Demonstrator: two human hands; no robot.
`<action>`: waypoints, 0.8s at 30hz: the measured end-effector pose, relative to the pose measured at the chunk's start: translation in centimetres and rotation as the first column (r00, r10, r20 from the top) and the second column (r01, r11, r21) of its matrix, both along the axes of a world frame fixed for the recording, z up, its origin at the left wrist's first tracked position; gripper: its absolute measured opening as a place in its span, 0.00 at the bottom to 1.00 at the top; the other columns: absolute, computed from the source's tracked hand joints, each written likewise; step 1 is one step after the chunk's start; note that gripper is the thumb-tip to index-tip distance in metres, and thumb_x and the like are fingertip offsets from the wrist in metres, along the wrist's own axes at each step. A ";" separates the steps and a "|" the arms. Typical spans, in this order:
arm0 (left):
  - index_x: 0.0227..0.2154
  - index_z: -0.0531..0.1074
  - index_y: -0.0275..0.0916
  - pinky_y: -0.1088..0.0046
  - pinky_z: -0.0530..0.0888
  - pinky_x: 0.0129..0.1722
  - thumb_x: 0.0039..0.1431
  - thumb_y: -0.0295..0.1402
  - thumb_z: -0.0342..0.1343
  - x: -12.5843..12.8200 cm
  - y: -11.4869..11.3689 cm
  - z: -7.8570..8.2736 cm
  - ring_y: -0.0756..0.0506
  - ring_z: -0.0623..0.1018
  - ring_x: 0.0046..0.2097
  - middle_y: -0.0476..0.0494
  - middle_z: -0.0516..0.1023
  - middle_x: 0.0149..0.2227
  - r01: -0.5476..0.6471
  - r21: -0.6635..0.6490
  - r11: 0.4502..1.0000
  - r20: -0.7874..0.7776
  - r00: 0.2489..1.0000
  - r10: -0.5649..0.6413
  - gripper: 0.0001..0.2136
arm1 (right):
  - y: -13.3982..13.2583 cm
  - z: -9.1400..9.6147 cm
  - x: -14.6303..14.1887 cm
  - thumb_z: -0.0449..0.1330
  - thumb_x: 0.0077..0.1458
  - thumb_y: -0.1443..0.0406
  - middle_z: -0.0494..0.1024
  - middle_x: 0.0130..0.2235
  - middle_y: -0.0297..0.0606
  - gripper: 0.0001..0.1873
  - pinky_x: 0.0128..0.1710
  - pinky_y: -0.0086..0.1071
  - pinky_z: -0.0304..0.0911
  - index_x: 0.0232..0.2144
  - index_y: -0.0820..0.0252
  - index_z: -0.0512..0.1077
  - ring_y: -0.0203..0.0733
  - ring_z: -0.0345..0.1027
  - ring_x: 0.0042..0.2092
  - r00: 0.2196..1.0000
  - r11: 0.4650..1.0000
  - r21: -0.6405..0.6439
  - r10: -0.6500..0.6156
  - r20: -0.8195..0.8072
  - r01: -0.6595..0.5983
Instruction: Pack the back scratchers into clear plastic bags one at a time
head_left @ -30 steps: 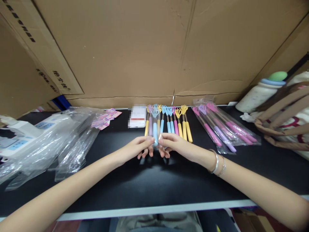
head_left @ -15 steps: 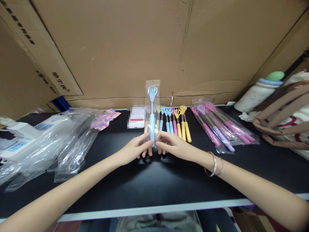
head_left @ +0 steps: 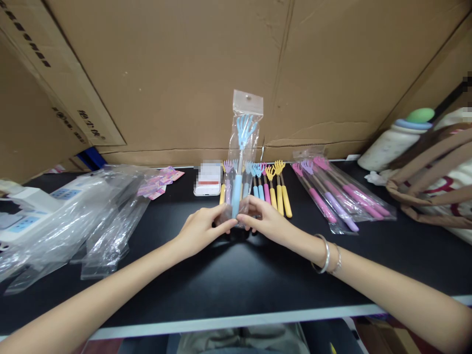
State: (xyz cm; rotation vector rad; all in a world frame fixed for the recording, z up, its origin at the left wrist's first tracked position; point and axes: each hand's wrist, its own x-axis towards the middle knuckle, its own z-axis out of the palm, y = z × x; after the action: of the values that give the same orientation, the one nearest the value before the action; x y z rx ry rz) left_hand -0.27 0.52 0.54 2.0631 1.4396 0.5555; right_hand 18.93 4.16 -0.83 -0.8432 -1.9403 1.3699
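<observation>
Left hand (head_left: 201,227) and right hand (head_left: 266,221) pinch their fingers on the bottom of the bagged back scratcher (head_left: 241,147), upright above the worktop's (head_left: 221,280) middle — probably light, stiff, slippery-filmed, best gripped at the handle.

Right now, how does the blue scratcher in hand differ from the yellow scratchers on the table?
The blue scratcher sits in a clear bag; the yellow scratchers are bare. The blue scratcher stands near upright, held at its base by the left hand and right hand; the yellow scratchers lie flat on the table. Both have claw heads and coloured grips.
</observation>
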 end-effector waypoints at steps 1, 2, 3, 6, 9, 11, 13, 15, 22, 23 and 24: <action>0.36 0.70 0.41 0.77 0.62 0.29 0.59 0.46 0.49 0.0 0.0 0.0 0.49 0.72 0.30 0.53 0.76 0.28 -0.022 0.030 0.999 -0.021 1.000 0.022 0.14 | 0.0 0.0 0.0 0.58 0.54 0.59 0.70 0.30 0.32 0.12 0.28 0.29 0.63 0.35 0.60 0.62 0.34 0.66 0.29 1.000 1.000 0.010 -0.005 -0.007 0.005; 0.35 0.71 0.41 0.77 0.61 0.29 0.58 0.47 0.49 -0.1 0.0 0.1 0.49 0.71 0.29 0.53 0.75 0.28 -0.038 0.060 0.997 -0.038 0.998 0.041 0.14 | 0.0 0.0 0.0 0.58 0.54 0.60 0.71 0.31 0.34 0.11 0.28 0.29 0.63 0.35 0.60 0.62 0.34 0.67 0.31 1.000 1.000 0.021 -0.010 -0.011 0.011; 0.35 0.71 0.41 0.78 0.61 0.28 0.58 0.47 0.50 -0.1 0.1 0.1 0.50 0.71 0.29 0.53 0.74 0.28 -0.050 0.085 0.995 -0.050 0.997 0.054 0.15 | 0.0 0.1 -0.1 0.58 0.54 0.61 0.71 0.33 0.35 0.11 0.28 0.29 0.64 0.36 0.60 0.62 0.35 0.67 0.32 1.000 0.999 0.032 -0.019 -0.010 0.019; 0.35 0.71 0.41 0.78 0.60 0.28 0.58 0.48 0.50 -0.1 0.1 0.0 0.50 0.70 0.29 0.53 0.74 0.29 -0.062 0.119 0.991 -0.059 0.996 0.069 0.15 | -0.2 0.3 -0.2 0.58 0.53 0.63 0.71 0.33 0.35 0.10 0.29 0.29 0.64 0.37 0.60 0.63 0.36 0.67 0.33 0.999 0.997 0.055 -0.050 0.010 0.049; 0.34 0.70 0.41 0.78 0.61 0.29 0.57 0.48 0.50 -0.1 0.2 -0.2 0.49 0.71 0.30 0.52 0.75 0.30 -0.077 0.122 0.989 -0.044 0.996 0.083 0.15 | -0.3 0.4 -0.3 0.57 0.53 0.64 0.70 0.30 0.33 0.09 0.28 0.29 0.64 0.37 0.59 0.63 0.36 0.67 0.31 0.999 0.997 0.064 -0.052 0.009 0.051; 0.33 0.69 0.41 0.78 0.63 0.30 0.57 0.47 0.51 -0.1 0.3 -0.4 0.50 0.71 0.30 0.52 0.75 0.30 -0.078 0.124 0.989 -0.005 0.997 0.079 0.14 | -0.3 0.3 -0.4 0.57 0.53 0.64 0.70 0.30 0.33 0.09 0.28 0.29 0.64 0.37 0.59 0.63 0.35 0.66 0.31 0.998 0.995 0.077 -0.056 0.007 0.055; 0.32 0.68 0.40 0.78 0.64 0.30 0.56 0.46 0.52 -0.1 0.4 -0.7 0.50 0.71 0.31 0.52 0.74 0.30 -0.070 0.125 0.990 0.060 0.996 0.063 0.13 | -0.3 0.1 -0.3 0.58 0.53 0.63 0.70 0.31 0.33 0.09 0.29 0.30 0.64 0.36 0.60 0.63 0.35 0.66 0.31 0.998 0.993 0.097 -0.066 0.009 0.065; 0.31 0.67 0.39 0.78 0.66 0.30 0.56 0.45 0.53 -0.1 0.6 -0.8 0.50 0.71 0.31 0.51 0.73 0.30 -0.058 0.113 0.992 0.128 0.991 0.044 0.13 | -0.3 0.0 -0.3 0.58 0.53 0.64 0.71 0.33 0.35 0.09 0.31 0.31 0.65 0.35 0.60 0.63 0.36 0.66 0.33 0.998 0.992 0.107 -0.069 0.009 0.068; 0.31 0.68 0.36 0.76 0.70 0.32 0.55 0.41 0.55 0.1 0.6 -0.8 0.48 0.73 0.34 0.48 0.74 0.30 -0.002 0.017 1.000 0.327 0.945 -0.004 0.12 | -0.2 -0.2 -0.3 0.57 0.54 0.65 0.71 0.32 0.35 0.09 0.28 0.29 0.64 0.38 0.61 0.64 0.34 0.65 0.29 0.996 0.995 0.080 -0.069 0.060 0.064; 0.31 0.68 0.36 0.76 0.71 0.33 0.54 0.41 0.55 0.2 0.6 -0.8 0.48 0.73 0.34 0.48 0.74 0.31 0.000 0.006 1.000 0.344 0.939 -0.002 0.11 | -0.2 -0.2 -0.3 0.57 0.54 0.64 0.71 0.32 0.35 0.10 0.28 0.29 0.64 0.38 0.60 0.64 0.34 0.65 0.29 0.996 0.995 0.075 -0.067 0.053 0.063; 0.31 0.68 0.36 0.76 0.71 0.33 0.54 0.41 0.55 0.2 0.6 -0.8 0.48 0.73 0.34 0.48 0.74 0.31 0.000 -0.004 1.000 0.359 0.933 0.001 0.11 | -0.2 -0.1 -0.3 0.57 0.54 0.62 0.71 0.32 0.35 0.10 0.27 0.28 0.64 0.38 0.60 0.64 0.34 0.66 0.29 0.997 0.996 0.068 -0.066 0.044 0.063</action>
State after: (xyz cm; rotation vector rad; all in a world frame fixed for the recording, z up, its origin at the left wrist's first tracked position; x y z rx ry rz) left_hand -0.05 1.12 -0.22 1.8377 1.2220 0.8788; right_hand 18.66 4.00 -0.96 -0.9047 -1.9651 1.2517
